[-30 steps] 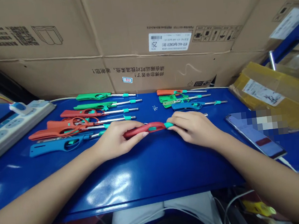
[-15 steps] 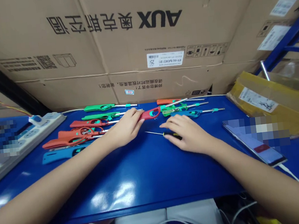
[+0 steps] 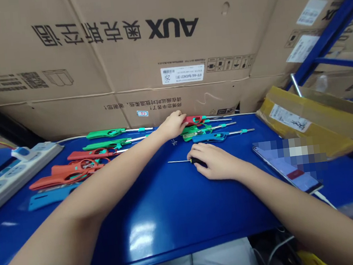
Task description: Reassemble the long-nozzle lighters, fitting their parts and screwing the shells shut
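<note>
Left hand [image 3: 173, 126]: fingers clamped on the handle end of the red lighter [image 3: 195, 119].
Red lighter: 12 o'clock, at the far edge of the worktop [image 3: 172, 209], close to the cardboard box [image 3: 118, 71]. It touches the green lighter [image 3: 195, 130]; the blue lighter [image 3: 210, 137] lies just beside that.
Right hand [image 3: 215, 162]: fingers curled over the handle of the screwdriver [image 3: 181, 161]. Can't tell if it's a real pinch or just resting.
Screwdriver: flat on the worktop near centre, tip toward 9 o'clock.
Lighter pile [image 3: 72, 165]: 10 o'clock, just beside my left forearm.
Phone [image 3: 287, 168]: 3 o'clock, near my right wrist.
Risk 1: the red lighter may snag the green one and drag it along, since they overlap.
Risk 2: the thin screwdriver could roll on the glossy top if my hold is loose.
Risk 3: a forearm swing could scatter the pile.
</note>
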Tool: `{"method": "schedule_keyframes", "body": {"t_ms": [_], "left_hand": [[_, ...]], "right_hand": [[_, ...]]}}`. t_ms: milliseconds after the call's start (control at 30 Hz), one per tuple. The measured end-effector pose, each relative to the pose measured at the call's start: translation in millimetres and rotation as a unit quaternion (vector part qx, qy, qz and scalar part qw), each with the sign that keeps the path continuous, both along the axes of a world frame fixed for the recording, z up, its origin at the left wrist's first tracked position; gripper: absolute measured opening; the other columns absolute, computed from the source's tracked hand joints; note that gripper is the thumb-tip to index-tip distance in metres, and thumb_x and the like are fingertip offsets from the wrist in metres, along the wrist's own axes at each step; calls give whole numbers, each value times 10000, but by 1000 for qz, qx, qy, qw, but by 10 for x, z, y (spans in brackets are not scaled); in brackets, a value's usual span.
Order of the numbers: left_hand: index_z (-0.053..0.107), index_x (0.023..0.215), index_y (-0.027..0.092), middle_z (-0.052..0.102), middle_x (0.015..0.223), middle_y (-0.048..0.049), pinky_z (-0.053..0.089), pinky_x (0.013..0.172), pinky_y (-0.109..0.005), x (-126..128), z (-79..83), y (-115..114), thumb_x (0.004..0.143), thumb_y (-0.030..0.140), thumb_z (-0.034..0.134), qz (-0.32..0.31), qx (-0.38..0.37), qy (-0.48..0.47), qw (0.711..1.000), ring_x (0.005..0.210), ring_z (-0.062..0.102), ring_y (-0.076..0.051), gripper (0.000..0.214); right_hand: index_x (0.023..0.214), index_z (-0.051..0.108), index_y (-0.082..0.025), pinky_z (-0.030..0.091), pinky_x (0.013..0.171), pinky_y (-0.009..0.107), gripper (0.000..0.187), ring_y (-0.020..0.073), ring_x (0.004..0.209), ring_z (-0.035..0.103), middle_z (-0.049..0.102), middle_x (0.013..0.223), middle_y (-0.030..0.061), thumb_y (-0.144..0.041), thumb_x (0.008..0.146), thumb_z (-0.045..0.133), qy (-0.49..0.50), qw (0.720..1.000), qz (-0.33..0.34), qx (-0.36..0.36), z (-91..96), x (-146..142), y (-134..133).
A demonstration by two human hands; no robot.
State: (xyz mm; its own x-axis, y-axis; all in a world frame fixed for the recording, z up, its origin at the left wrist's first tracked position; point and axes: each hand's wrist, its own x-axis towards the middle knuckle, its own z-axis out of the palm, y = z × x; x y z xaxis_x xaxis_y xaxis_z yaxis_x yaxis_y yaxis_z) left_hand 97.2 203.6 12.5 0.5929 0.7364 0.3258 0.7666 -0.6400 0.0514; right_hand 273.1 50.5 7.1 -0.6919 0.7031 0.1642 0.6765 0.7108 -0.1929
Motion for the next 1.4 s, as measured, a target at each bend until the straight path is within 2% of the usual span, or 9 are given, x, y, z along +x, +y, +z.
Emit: {"method": "schedule_keyframes", "body": {"t_ms": [167, 400, 667, 900, 1133, 1400], "left_hand": [[609, 1294, 162, 631, 1297, -112, 583, 939, -461, 73, -56, 48, 996, 368, 636, 18, 14, 3, 1000, 1112, 655, -245, 363], [614, 1289, 167, 628, 1306, -113, 578, 952, -465, 102, -23, -7, 998, 368, 633, 41, 36, -8, 998, 1124, 649, -247, 354], [618, 1275, 160, 642, 1276, -109, 584, 933, -456, 75, -67, -278, 997, 379, 634, -2, -9, 16, 1000, 1098, 659, -240, 354], [624, 1267, 159, 630, 1302, -114, 557, 981, -491, 20, -52, -263, 988, 401, 642, -10, -16, 3, 1000, 1155, 636, -261, 371], [603, 1305, 162, 628, 1304, -114, 579, 947, -470, 64, -35, -228, 994, 375, 639, -52, -93, 7, 994, 1122, 651, -251, 379], [615, 1285, 160, 636, 1287, -105, 588, 929, -453, 199, 129, -221, 994, 376, 639, -48, -261, 55, 963, 1102, 658, -250, 363]], "right_hand": [[1073, 632, -194, 443, 878, 376, 174, 245, 1017, 585, 646, 1088, 90, -164, 933, 534, -3, 1000, -19, 1, -5, 21, 20], [1076, 631, -199, 435, 872, 365, 170, 242, 1034, 589, 653, 1086, 79, -179, 938, 533, -7, 999, -34, 2, 10, 26, 12], [984, 610, -196, 421, 848, 367, 150, 244, 963, 569, 643, 1052, 86, -133, 863, 547, -21, 997, -69, 11, 24, 21, 7], [975, 603, -198, 418, 842, 356, 151, 244, 981, 575, 647, 1056, 82, -134, 855, 538, -27, 997, -67, 7, 35, 19, 7], [972, 600, -202, 413, 857, 362, 142, 247, 992, 571, 648, 1047, 80, -144, 857, 539, -29, 997, -66, 7, 30, 26, 7], [980, 608, -202, 402, 839, 349, 149, 238, 987, 571, 651, 1057, 76, -152, 858, 540, -27, 997, -65, 3, 32, 34, 12]]}}
